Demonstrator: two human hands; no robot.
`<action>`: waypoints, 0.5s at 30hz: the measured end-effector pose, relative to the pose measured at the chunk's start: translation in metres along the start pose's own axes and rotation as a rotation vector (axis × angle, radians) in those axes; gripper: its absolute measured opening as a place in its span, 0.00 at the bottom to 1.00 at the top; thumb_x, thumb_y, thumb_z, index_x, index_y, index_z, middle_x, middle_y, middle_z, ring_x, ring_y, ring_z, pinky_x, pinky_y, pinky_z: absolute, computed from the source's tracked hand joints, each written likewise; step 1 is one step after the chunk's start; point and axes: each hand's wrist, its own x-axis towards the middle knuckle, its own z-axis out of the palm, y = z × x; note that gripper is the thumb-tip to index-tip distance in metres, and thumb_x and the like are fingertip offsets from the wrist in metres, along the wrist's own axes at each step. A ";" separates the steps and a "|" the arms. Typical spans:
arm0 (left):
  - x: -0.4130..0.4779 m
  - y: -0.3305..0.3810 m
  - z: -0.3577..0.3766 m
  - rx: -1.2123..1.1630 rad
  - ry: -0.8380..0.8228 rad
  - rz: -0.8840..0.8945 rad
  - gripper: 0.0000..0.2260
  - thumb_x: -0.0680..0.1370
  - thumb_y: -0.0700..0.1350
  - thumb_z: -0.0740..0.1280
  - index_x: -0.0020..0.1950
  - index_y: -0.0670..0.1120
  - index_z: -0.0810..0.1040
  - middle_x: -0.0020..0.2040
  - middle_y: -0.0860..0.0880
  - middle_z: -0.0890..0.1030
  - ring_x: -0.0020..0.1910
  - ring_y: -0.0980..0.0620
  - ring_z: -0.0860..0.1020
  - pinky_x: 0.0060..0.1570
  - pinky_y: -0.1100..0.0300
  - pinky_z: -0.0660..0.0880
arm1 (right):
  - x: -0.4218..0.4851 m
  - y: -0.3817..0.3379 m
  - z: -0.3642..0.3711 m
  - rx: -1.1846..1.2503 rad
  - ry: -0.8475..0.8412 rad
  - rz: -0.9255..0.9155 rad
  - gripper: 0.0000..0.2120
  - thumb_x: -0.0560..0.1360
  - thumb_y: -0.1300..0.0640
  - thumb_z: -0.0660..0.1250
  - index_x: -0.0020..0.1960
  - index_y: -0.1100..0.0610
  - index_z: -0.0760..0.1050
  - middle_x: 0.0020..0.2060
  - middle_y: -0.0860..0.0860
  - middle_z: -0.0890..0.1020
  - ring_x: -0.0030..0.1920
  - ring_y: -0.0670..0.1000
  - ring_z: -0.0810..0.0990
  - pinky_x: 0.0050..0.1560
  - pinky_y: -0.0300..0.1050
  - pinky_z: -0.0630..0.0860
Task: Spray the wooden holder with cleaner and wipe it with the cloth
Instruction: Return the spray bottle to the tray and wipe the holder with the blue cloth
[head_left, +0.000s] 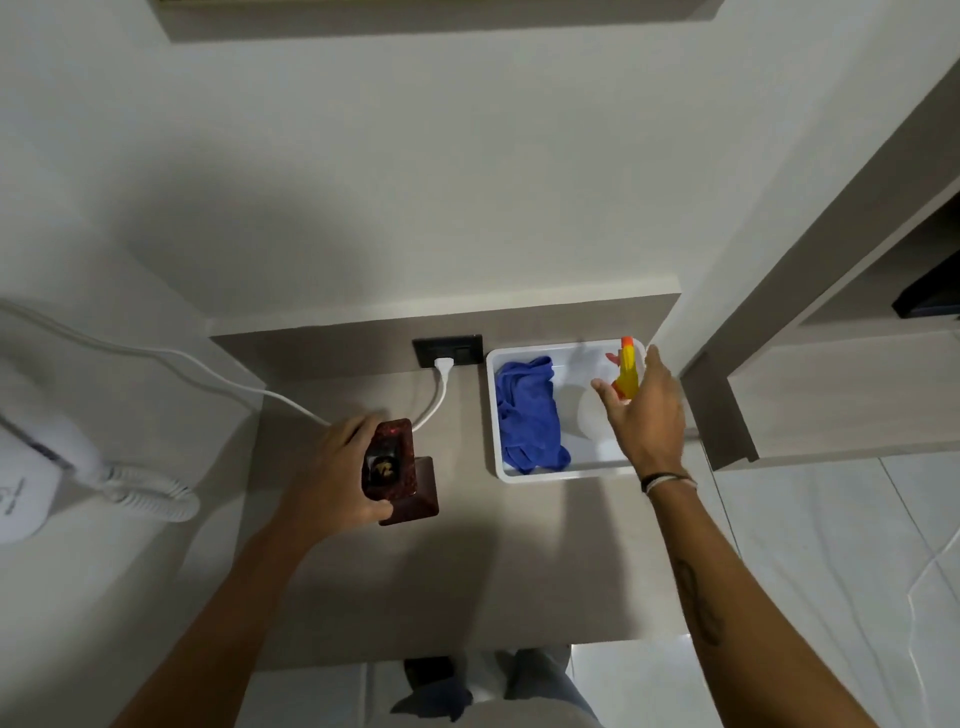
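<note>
A dark reddish wooden holder (402, 478) stands on the beige counter (415, 582), left of centre. My left hand (337, 467) grips it around its upper part. A white tray (493, 415) sits to the right, against the back ledge. Inside it lies a crumpled blue cloth (527, 415) on the left, and a translucent spray bottle (595, 421) with a yellow-orange trigger head (627, 371) on the right. My right hand (644, 415) hovers over the bottle with fingers spread, beside the trigger head; I cannot tell whether it touches it.
A black wall socket (449, 351) with a white plug and cable (439, 395) sits on the back ledge just behind the holder. A white wall-mounted hair dryer (47, 452) with a coiled cord hangs at the left. A shelf unit (831, 395) stands to the right.
</note>
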 end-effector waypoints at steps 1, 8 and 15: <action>0.000 0.000 0.001 -0.004 0.001 -0.008 0.49 0.59 0.55 0.79 0.79 0.48 0.66 0.73 0.49 0.71 0.71 0.46 0.71 0.63 0.52 0.74 | -0.008 -0.002 0.004 -0.009 0.117 -0.103 0.34 0.82 0.42 0.70 0.81 0.58 0.65 0.73 0.57 0.77 0.76 0.61 0.75 0.76 0.58 0.76; -0.001 -0.004 0.018 0.046 0.096 0.058 0.47 0.60 0.58 0.75 0.77 0.44 0.67 0.70 0.46 0.71 0.67 0.42 0.74 0.61 0.49 0.77 | -0.018 -0.044 0.082 -0.231 -0.374 -0.494 0.30 0.88 0.52 0.59 0.86 0.60 0.56 0.86 0.59 0.58 0.87 0.61 0.54 0.87 0.54 0.56; 0.002 -0.009 0.030 0.045 0.150 0.085 0.47 0.65 0.60 0.73 0.79 0.39 0.68 0.74 0.42 0.70 0.74 0.38 0.72 0.70 0.42 0.74 | 0.003 -0.041 0.127 -0.518 -0.650 -0.429 0.34 0.90 0.47 0.52 0.88 0.55 0.39 0.87 0.61 0.39 0.87 0.65 0.40 0.87 0.61 0.48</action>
